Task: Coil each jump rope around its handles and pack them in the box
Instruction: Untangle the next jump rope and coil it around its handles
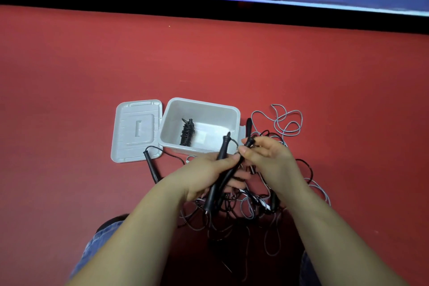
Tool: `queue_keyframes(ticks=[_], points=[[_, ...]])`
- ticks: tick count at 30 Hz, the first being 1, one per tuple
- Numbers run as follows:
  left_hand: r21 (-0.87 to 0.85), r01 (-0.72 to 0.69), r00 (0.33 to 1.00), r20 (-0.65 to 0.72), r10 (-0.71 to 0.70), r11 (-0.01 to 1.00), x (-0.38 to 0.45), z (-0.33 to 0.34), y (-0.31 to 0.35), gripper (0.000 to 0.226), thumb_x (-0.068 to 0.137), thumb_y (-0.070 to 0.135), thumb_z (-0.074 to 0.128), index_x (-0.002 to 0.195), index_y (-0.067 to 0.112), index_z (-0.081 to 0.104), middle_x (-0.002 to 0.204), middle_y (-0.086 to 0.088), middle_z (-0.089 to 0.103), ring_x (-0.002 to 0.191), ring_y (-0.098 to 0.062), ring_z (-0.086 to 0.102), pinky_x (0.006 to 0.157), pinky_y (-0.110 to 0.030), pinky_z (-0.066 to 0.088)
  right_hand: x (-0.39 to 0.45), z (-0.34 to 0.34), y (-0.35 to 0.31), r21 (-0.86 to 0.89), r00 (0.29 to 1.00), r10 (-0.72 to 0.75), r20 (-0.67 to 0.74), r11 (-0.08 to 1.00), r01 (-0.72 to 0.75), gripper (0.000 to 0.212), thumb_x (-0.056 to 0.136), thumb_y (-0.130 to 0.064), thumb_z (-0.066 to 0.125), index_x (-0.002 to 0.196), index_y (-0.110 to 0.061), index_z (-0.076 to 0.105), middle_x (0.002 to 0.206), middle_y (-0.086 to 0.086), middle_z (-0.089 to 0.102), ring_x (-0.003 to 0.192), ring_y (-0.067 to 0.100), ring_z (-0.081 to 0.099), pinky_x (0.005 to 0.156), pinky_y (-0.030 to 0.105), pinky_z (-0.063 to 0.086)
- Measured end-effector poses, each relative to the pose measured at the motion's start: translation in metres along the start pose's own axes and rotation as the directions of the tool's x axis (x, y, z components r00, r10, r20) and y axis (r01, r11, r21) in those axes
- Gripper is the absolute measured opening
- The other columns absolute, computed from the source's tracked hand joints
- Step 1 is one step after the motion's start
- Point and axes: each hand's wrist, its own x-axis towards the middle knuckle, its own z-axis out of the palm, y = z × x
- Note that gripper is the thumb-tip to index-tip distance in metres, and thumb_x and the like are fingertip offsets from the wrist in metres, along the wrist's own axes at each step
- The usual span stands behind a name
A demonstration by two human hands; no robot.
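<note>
I see my left hand [204, 175] gripping two black handles [220, 169] side by side, my right hand [267, 158] pinching one near its tip — thin black and grey ropes [287, 121] tangle beneath; one coiled rope [187, 132] lies in the box [234, 111]

A grey open box [202, 123] on the red floor holds one coiled black rope [187, 132]. Two black handles [220, 169] are held together above tangled black and grey ropes [255, 202].
</note>
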Motion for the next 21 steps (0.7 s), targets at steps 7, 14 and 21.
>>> queue_keyframes(ticks=[7,14,21], points=[[-0.052,0.022,0.991,0.132,-0.015,0.998,-0.003,-0.002,0.003,0.016,0.085,0.029,0.056,0.083,0.013,0.052,0.056,0.002,0.040,0.044,-0.008,0.036,0.042,-0.018,0.035,0.005,-0.008,0.001,-0.218,0.988,-0.018,-0.154,0.976,-0.016,0.036,0.092,-0.044,0.051,0.073,-0.016,0.061,0.065,-0.001,0.055,0.063,0.009,0.048,0.064,0.024,0.040],[-0.072,0.053,0.959,0.282,-0.031,0.996,-0.008,-0.002,0.006,0.020,0.082,0.031,0.058,0.079,0.011,0.053,0.055,0.000,0.044,0.041,-0.010,0.041,0.043,-0.020,0.044,0.005,-0.003,0.004,0.071,0.986,0.042,0.158,0.996,-0.054,0.050,0.085,-0.062,0.040,0.107,-0.029,0.069,0.117,-0.003,0.067,0.115,0.008,0.057,0.101,0.028,0.038],[-0.090,0.113,0.933,0.351,-0.075,0.989,-0.014,-0.006,0.008,0.014,0.082,0.023,0.057,0.083,0.009,0.059,0.053,0.002,0.043,0.035,-0.004,0.035,0.035,-0.013,0.030,0.002,-0.006,-0.003,0.014,0.990,0.081,0.113,0.996,-0.083,0.037,0.087,-0.047,0.053,0.063,-0.018,0.058,0.055,0.000,0.049,0.058,0.017,0.046,0.069,0.036,0.036]])
